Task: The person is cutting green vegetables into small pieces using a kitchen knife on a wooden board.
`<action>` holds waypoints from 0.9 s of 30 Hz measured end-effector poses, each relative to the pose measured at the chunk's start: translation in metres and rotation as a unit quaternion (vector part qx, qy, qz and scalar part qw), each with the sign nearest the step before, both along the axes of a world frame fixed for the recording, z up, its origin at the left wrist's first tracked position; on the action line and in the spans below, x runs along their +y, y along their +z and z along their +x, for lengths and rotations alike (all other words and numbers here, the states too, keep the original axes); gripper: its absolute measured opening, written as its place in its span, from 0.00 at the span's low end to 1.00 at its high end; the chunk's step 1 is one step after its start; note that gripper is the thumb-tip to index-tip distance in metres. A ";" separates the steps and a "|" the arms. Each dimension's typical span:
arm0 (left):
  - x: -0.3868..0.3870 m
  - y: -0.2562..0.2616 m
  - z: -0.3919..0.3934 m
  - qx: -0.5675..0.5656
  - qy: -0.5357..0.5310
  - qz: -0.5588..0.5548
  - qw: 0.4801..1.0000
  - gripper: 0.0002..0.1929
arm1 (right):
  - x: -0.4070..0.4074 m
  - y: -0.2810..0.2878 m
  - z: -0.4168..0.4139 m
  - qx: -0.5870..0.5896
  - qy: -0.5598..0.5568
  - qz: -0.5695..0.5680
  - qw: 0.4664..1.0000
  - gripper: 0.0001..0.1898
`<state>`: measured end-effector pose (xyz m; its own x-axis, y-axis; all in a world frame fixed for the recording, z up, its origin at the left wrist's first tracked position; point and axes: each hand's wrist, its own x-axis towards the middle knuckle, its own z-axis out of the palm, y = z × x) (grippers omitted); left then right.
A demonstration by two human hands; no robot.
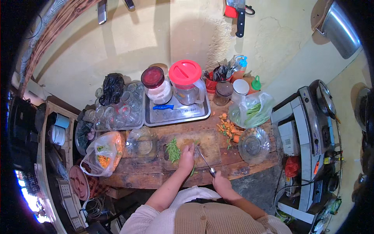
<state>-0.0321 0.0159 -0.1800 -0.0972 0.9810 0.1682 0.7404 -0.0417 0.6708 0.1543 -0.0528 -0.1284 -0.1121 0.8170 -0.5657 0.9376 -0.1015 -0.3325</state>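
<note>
My right hand (222, 184) is closed around the handle of a kitchen knife (206, 159), whose blade points up and left over a wooden cutting board (212, 146). My left hand (187, 156) rests on the board, its fingers bent near the blade's tip. Small green pieces lie by its fingertips, and a bit of green vegetable shows below the palm; whether the fingers grip it is hard to tell. Left of that hand is a pile of sliced green beans (173, 150). Carrot pieces (230, 128) lie beyond the board's right side.
A glass bowl (254, 145) stands right of the board, below a plastic bag of green beans (252, 111). Leftward are a clear glass dish (142, 144) and a bag of chopped carrots (103, 155). Behind, a metal tray (178, 119) holds a red-lidded pitcher (187, 79), a jar and a blue-handled knife (163, 107).
</note>
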 end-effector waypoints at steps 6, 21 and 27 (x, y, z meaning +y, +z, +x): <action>-0.002 0.013 0.000 -0.040 0.024 0.001 0.999 0.16 | 0.002 0.028 0.012 0.061 0.011 0.008 0.998 0.16; -0.002 0.013 -0.002 -0.046 0.032 -0.028 0.998 0.13 | 0.014 0.008 -0.017 0.070 0.022 0.082 0.994 0.15; -0.001 0.016 -0.004 -0.043 0.021 -0.028 0.998 0.13 | 0.017 0.009 -0.017 0.059 0.044 0.080 0.994 0.15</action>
<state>-0.0359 0.0147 -0.1645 -0.1501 0.9834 0.1021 0.6808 0.0279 0.7320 0.1377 -0.0362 -0.1197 -0.2453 0.8791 -0.4086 0.8939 0.0419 -0.4464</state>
